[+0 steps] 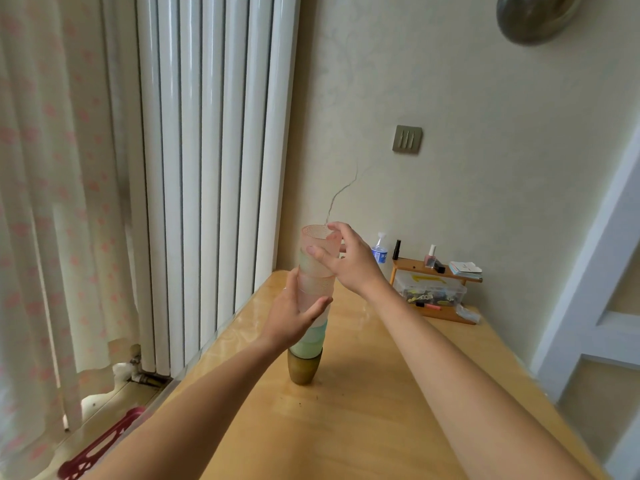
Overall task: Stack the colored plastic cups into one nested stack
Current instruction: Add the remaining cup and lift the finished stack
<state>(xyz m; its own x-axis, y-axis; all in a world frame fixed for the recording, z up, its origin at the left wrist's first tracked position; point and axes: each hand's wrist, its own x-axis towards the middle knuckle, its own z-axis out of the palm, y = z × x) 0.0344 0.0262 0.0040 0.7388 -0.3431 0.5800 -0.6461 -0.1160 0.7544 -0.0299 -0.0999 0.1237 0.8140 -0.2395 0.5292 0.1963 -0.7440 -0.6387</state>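
Tall nested stack of translucent plastic cups (313,292), standing upright near the middle of the glossy yellow wooden table (363,410); its lowest cup is olive-brown (304,368), with green, white and pink cups above. Left hand (294,315): fingers partly curled, cupping the stack's mid-section from the left, thumb across the front. Right hand (346,261): fingers loosely spread, thumb and fingertips pinching the rim and wall of the topmost pink cup (317,239). Far right corner of the table: small wooden shelf (436,271) bearing small bottles and cards, clear box beneath, plastic water bottle (380,249) beside it. Left: white column radiator (207,168) and floral curtain (52,202).
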